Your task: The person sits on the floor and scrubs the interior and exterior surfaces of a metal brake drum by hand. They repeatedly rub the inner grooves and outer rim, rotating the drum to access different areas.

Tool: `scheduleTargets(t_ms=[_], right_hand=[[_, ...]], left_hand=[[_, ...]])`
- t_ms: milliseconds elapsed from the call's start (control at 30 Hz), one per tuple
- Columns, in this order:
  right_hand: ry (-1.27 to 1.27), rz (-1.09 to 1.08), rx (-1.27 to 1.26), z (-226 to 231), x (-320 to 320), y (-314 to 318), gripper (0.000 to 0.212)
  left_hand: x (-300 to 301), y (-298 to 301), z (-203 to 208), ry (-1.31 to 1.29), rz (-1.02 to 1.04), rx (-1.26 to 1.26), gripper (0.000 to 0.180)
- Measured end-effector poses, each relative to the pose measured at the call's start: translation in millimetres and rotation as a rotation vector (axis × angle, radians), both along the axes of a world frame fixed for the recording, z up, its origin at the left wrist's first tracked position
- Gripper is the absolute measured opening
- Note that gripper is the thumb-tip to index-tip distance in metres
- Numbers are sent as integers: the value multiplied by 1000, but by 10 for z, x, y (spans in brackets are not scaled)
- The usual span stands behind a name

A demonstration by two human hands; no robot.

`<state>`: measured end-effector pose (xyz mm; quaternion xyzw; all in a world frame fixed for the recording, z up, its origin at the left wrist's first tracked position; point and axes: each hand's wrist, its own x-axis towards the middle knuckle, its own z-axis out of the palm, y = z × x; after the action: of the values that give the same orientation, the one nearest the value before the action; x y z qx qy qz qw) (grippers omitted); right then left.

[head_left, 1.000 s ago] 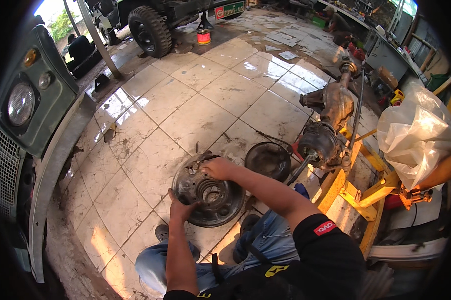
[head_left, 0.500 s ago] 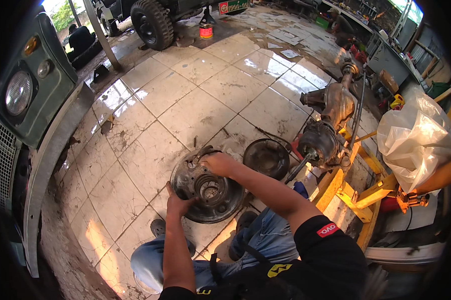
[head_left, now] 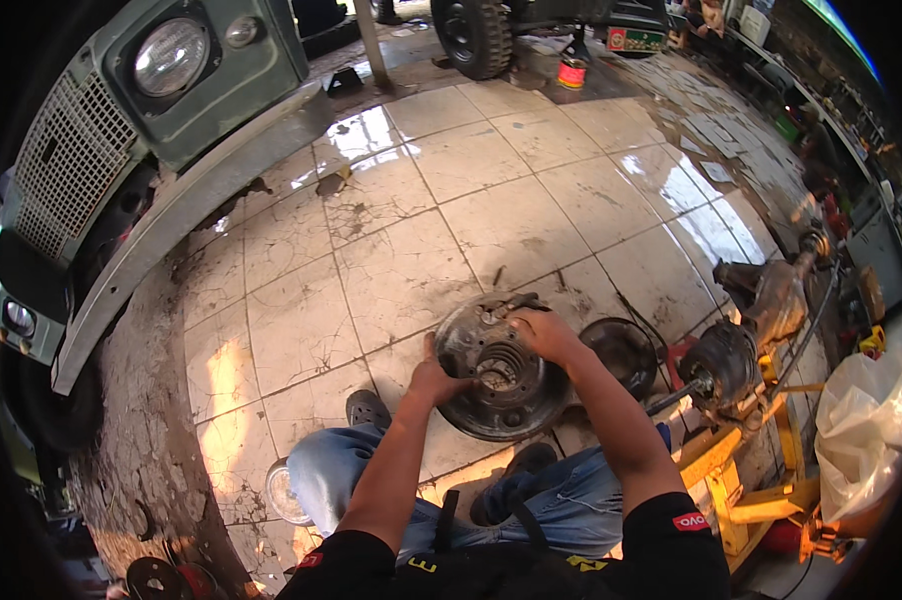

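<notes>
A round, dirty metal brake backing plate (head_left: pixel 471 415) lies tilted on the tiles in front of my feet, with a coil-like ring round its centre hole. My left hand (head_left: pixel 438 380) grips its left rim, thumb laid over the face toward the middle. At the far right rim, my right hand (head_left: pixel 544 334) is closed on the plate's edge, beside a dark curved part (head_left: pixel 516 302); its fingertips are partly hidden. Just right of it sits a dark round brake drum (head_left: pixel 621 365), partly behind my right forearm.
To the right, a greasy axle housing (head_left: pixel 771 310) rests by a yellow metal stand (head_left: pixel 736 500), near a clear plastic bag (head_left: pixel 866 400). A green vehicle's bumper (head_left: pixel 201 205) borders the left. A red can (head_left: pixel 572 74) stands at the back near a tyre (head_left: pixel 471 40).
My view has swung to the left, so the plate and axle appear farther right and more of the green vehicle shows. Both hands remain on the backing plate, with little visible movement.
</notes>
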<state>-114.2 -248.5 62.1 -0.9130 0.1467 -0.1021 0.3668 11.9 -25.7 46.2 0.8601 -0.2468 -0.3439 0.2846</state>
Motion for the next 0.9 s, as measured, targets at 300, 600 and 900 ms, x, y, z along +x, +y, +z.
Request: scheduleTargets(t_ms=[300, 600, 900], right_hand=[[-25, -91, 69, 52, -73, -42, 28], [-47, -162, 137, 12, -47, -7, 28], [-297, -514, 271, -196, -329, 239, 33]], left_hand=[[24, -45, 38, 21, -38, 58, 141], [16, -9, 78, 24, -60, 126, 142], [-30, -53, -88, 65, -12, 80, 139]])
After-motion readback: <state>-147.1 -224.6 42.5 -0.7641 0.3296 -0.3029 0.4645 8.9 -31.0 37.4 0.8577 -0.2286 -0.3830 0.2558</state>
